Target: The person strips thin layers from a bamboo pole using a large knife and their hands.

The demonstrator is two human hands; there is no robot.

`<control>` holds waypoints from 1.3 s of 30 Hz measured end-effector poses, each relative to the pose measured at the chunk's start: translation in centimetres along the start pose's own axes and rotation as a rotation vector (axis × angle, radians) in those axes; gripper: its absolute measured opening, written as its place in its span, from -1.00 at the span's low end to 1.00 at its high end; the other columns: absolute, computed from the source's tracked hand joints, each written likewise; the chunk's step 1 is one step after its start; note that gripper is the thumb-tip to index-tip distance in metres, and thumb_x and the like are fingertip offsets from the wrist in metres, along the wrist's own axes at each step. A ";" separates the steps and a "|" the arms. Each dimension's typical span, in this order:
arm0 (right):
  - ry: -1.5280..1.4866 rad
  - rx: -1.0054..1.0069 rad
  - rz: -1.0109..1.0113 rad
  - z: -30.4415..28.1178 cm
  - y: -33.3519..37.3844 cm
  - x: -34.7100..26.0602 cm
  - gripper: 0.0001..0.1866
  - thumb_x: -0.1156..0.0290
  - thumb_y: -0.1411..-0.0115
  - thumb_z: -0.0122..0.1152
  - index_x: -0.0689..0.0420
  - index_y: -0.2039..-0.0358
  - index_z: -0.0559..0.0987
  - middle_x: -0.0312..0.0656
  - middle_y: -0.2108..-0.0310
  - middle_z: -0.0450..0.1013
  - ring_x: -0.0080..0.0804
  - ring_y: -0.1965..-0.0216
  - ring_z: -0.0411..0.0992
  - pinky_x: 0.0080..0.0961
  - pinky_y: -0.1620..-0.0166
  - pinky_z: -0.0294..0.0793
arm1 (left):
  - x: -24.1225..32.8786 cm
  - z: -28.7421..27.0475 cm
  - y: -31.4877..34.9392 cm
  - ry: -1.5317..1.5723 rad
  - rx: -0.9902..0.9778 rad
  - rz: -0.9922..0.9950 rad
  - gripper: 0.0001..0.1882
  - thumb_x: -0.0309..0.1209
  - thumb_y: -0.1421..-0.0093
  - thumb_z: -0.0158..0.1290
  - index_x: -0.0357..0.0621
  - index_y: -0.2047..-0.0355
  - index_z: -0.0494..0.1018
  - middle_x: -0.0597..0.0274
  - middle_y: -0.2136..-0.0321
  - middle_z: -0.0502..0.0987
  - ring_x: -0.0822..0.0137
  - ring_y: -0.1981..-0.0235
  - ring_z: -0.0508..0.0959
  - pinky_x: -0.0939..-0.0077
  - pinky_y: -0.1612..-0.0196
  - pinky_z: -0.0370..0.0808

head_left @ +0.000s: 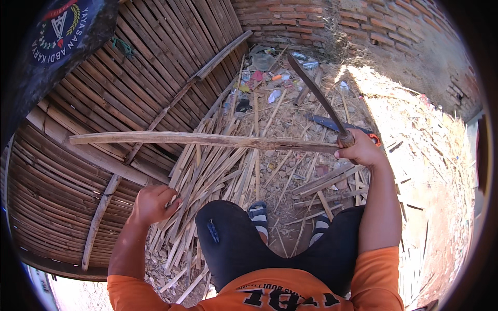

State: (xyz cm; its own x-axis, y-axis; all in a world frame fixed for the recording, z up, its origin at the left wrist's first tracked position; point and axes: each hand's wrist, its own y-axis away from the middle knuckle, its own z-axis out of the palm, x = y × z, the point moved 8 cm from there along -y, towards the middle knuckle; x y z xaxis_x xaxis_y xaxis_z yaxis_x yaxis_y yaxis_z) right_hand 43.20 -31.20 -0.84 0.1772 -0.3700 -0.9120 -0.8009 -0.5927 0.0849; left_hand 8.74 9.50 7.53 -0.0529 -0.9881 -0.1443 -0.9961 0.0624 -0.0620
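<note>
A woven bamboo wall panel (pixel 93 119) leans across the left of the scene, and everything else sits off to its right. Beyond its far edge rises a red brick wall (pixel 332 20), with a scatter of litter (pixel 264 78) at the foot of it. Against the panel's lower edge lies a loose heap of split bamboo strips (pixel 218 176), fanned out over dry, chaff-strewn ground.

The person sits low, in dark shorts and an orange shirt, knees bent, striped sandals (pixel 259 215) planted just past the heap. A long bamboo slat (pixel 197 138) runs level from in front of the panel out to the right, crossing above the heap. Its right end meets the right hand (pixel 360 150), which is raised on a nearly upright forearm, elbow down by the knee. That fist is wrapped tight around the wooden handle of a long machete (pixel 316 93), whose blade angles up and away toward the litter; whether those fingers also pinch the slat's end I cannot tell.

The left hand (pixel 151 205) is lower, nearest the panel, arm reaching forward and wrist bent. Its fingers curl down into the near edge of the heap, closed over some strips there.
</note>
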 end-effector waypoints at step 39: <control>0.553 0.385 -0.149 0.7 -4.0 0.9 -0.70 0.29 -0.10 0.35 0.08 0.15 0.60 0.10 0.34 0.60 0.13 0.21 0.59 0.01 0.13 0.56 | 8.3 10.6 -19.6 0.536 0.043 -0.493 -0.60 -0.08 -0.25 0.12 -0.21 0.25 0.62 -0.26 0.44 0.60 -0.28 0.30 0.61 -0.09 0.20 0.52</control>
State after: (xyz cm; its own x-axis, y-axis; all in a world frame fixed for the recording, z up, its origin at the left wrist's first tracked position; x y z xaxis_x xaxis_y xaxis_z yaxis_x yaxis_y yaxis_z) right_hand 46.12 -28.64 -2.26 0.4852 -0.6752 -0.5556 -0.8732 -0.4074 -0.2675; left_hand 28.56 1.56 -2.89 0.3633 -0.8351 0.4130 -0.9099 -0.4133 -0.0355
